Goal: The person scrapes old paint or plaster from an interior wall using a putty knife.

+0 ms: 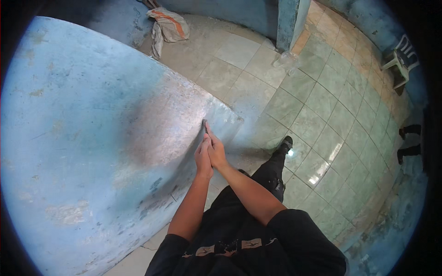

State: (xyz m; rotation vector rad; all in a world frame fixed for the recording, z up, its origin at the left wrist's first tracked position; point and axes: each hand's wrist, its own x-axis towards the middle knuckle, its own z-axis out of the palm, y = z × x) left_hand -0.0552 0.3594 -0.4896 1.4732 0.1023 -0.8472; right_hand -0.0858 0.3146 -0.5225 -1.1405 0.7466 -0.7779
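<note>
Both my hands are together against a blue painted wall (92, 110). My right hand (217, 151) is closed round a small hand scraper (204, 123), with a finger stretched along it toward its dark tip. The tip touches the wall, close to its edge. My left hand (202, 158) is closed beside and partly over the right one, on the same tool; most of the handle is hidden by the fingers. Around and left of the tip, the paint is worn to a pale, pinkish-grey patch (156, 124).
Greenish floor tiles (317, 115) spread to the right, with dust near the wall's edge. A white sack with an orange stripe (170, 25) lies at the back. Clear plastic (286, 60) sits by a blue pillar (290, 23). A white chair (401, 60) stands far right.
</note>
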